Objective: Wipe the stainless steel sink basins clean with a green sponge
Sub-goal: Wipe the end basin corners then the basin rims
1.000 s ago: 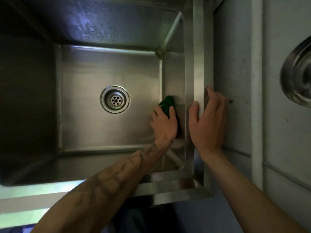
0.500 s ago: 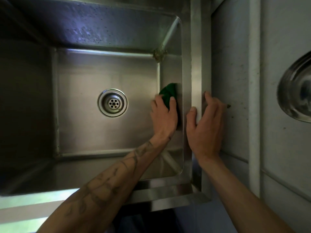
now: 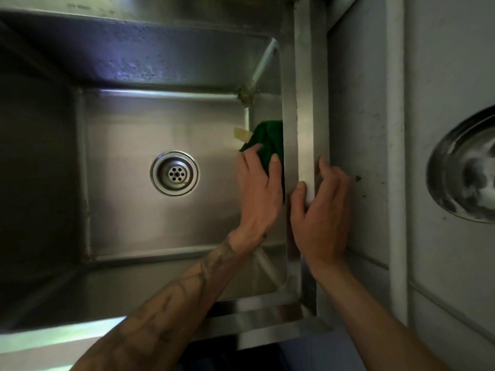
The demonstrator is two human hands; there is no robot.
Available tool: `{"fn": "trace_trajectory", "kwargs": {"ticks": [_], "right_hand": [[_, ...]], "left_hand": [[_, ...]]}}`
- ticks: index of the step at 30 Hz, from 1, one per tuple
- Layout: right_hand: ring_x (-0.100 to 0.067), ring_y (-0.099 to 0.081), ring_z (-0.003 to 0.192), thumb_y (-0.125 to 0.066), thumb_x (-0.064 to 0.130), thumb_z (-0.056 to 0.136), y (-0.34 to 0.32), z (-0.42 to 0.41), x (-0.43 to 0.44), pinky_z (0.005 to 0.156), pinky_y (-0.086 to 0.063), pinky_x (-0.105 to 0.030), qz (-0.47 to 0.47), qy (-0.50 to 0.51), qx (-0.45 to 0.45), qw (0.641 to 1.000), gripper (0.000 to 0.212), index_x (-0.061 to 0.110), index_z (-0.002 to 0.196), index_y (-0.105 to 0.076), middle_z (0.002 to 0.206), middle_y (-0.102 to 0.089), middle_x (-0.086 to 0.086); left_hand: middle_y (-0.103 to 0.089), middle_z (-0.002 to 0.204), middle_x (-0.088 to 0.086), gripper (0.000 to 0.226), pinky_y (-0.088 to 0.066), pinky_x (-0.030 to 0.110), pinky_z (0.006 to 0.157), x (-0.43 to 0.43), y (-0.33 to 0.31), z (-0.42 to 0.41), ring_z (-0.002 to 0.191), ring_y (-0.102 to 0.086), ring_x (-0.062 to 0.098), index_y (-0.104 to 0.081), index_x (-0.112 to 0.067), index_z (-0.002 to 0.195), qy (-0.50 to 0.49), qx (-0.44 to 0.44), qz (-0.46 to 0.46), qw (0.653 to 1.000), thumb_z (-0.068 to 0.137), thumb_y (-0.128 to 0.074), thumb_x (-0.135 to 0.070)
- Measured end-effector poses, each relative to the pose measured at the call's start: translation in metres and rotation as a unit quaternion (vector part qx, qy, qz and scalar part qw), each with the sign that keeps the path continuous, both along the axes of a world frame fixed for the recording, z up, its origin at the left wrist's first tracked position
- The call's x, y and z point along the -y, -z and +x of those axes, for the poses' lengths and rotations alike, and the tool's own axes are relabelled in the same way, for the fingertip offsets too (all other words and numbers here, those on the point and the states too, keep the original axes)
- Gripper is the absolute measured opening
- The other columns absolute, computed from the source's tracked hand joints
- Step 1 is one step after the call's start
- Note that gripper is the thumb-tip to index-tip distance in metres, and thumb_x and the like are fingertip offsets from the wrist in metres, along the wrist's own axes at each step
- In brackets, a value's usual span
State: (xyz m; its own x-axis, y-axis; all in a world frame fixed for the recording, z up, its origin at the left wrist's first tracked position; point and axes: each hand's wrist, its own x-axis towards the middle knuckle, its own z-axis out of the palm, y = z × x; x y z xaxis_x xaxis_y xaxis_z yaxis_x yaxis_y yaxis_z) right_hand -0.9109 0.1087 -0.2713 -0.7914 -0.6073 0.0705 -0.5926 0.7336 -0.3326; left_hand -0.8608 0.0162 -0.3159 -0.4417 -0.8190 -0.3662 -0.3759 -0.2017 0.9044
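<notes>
Sponge [image 3: 269,140]: shifted toward 12 o'clock along basin [image 3: 134,215] right wall, 3 o'clock of drain [image 3: 175,173]. Left hand [image 3: 257,188] presses it, fingers extended; right hand [image 3: 321,212] clasps rim [image 3: 305,103]. Soft, light; likely best held across back.

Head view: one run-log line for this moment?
left hand presses green sponge on right wall of stainless steel sink basin | right hand grips flat steel rim
</notes>
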Motion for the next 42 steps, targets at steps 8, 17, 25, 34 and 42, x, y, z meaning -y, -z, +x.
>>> {"fn": "trace_trajectory", "kwargs": {"ticks": [8, 17, 25, 34, 42], "right_hand": [[-0.026, -0.056, 0.120, -0.052, 0.035, 0.105, 0.001, 0.000, 0.001, 0.090, -0.056, -0.045, 0.002, 0.005, 0.001, 1.000, 0.052, 0.008, 0.149, -0.044, 0.140, -0.049, -0.016], [-0.024, -0.054, 0.120, -0.051, 0.036, 0.105, 0.000, 0.000, 0.002, 0.093, -0.054, -0.036, 0.002, 0.006, 0.009, 1.000, 0.052, 0.009, 0.149, -0.043, 0.141, -0.049, -0.016], [-0.025, -0.055, 0.120, -0.052, 0.036, 0.103, 0.001, -0.001, 0.001, 0.092, -0.055, -0.040, 0.000, 0.008, 0.017, 1.000, 0.053, 0.010, 0.148, -0.042, 0.141, -0.048, -0.017], [-0.027, -0.056, 0.119, -0.052, 0.035, 0.104, 0.003, -0.002, 0.001, 0.090, -0.056, -0.045, 0.000, 0.009, 0.019, 1.000, 0.052, 0.011, 0.149, -0.041, 0.140, -0.049, -0.017], [-0.027, -0.056, 0.120, -0.053, 0.034, 0.104, 0.000, -0.001, 0.001, 0.092, -0.055, -0.045, 0.006, 0.006, 0.019, 1.000, 0.053, 0.008, 0.150, -0.042, 0.140, -0.049, -0.017]], "left_hand": [[-0.044, 0.142, 0.020, 0.044, -0.038, 0.048, 0.110, 0.015, 0.022, -0.018, 0.129, -0.049, 0.042, -0.041, -0.003, 0.147, 0.010, 0.143, 0.129, 0.981, 0.114, -0.043, -0.032], [-0.042, 0.141, 0.017, 0.046, -0.041, 0.038, 0.112, 0.015, 0.028, -0.013, 0.119, -0.048, 0.019, -0.038, -0.001, 0.150, 0.012, 0.105, 0.090, 0.990, 0.114, -0.044, -0.027], [-0.041, 0.131, 0.007, 0.036, -0.039, 0.007, 0.089, 0.027, 0.008, -0.026, 0.110, -0.044, 0.009, -0.043, -0.005, 0.141, -0.020, 0.014, -0.013, 1.000, 0.113, -0.046, -0.027], [-0.045, 0.129, 0.014, 0.038, -0.046, 0.045, 0.102, 0.049, 0.024, -0.035, 0.114, -0.051, 0.029, -0.046, -0.003, 0.136, 0.010, 0.059, 0.061, 0.996, 0.113, -0.044, -0.034], [-0.039, 0.140, 0.015, 0.043, -0.041, 0.033, 0.103, 0.049, 0.041, -0.030, 0.122, -0.048, 0.025, -0.039, -0.004, 0.147, 0.018, 0.055, 0.103, 0.993, 0.113, -0.046, -0.030]]}}
